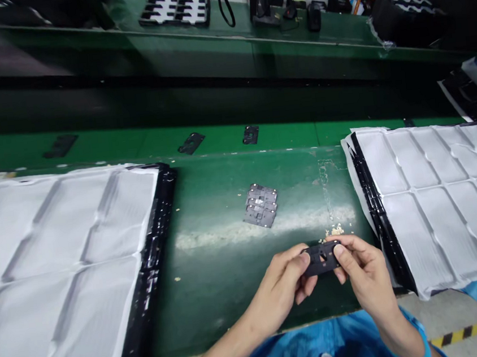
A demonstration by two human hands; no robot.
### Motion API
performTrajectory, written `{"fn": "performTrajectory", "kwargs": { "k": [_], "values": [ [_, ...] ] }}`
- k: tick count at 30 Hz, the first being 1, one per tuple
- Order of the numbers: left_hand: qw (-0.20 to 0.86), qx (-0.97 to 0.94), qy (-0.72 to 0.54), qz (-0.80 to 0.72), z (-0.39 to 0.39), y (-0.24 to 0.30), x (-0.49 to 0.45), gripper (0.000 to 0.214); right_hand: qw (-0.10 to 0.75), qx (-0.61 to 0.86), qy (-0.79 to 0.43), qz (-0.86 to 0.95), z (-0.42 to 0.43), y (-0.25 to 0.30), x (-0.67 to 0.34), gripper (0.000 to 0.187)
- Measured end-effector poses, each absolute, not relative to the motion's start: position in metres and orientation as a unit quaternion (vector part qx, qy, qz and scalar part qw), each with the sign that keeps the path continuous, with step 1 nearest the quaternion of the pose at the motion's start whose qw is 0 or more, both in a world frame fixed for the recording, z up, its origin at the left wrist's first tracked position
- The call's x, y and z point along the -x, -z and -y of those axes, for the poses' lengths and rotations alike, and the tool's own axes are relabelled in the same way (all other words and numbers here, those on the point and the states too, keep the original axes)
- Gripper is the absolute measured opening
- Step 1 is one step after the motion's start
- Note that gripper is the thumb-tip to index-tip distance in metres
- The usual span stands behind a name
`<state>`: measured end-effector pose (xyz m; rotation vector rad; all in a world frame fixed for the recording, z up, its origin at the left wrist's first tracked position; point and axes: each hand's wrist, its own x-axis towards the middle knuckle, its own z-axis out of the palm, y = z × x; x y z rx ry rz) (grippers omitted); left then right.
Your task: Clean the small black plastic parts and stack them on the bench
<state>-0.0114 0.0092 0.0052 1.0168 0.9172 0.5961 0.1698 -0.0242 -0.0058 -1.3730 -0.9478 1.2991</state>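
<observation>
A flat black plastic part with small cut-outs is held between both hands, over the near edge of the green bench. My left hand pinches its left end, thumb on top and fingers curled below. At the right end, my right hand grips it between thumb and fingers. Beyond the hands, several similar black parts lie overlapping on the green bench top. Pale crumbs are scattered just past my right hand.
Stacked trays under white sheeting stand at left, and another covered stack at right. Along the green strip behind lie more black parts: one at left, one mid-strip, another beside it. A partitioned tray rests on the back shelf.
</observation>
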Motion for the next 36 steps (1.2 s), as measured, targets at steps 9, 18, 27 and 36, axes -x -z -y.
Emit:
{"fn": "performTrajectory", "kwargs": {
  "k": [9, 18, 27, 36],
  "values": [
    [0.596, -0.575, -0.250, -0.502, -0.021, 0.001, 0.034, 0.048, 0.509, 0.584, -0.505, 0.381, 0.026, -0.004, -0.170, 0.034],
    [0.604, -0.632, -0.237, -0.424, -0.012, -0.014, 0.014, 0.045, 0.501, 0.598, -0.483, 0.397, 0.027, 0.001, -0.167, 0.034],
    [0.502, -0.660, -0.223, -0.512, -0.018, -0.012, 0.061, 0.023, 0.427, 0.562, -0.498, 0.503, 0.026, 0.022, -0.147, 0.024],
    [0.286, -0.777, -0.140, -0.544, -0.097, 0.009, 0.109, 0.016, 0.397, 0.564, -0.390, 0.610, 0.006, 0.030, -0.123, 0.023]
  ]
}}
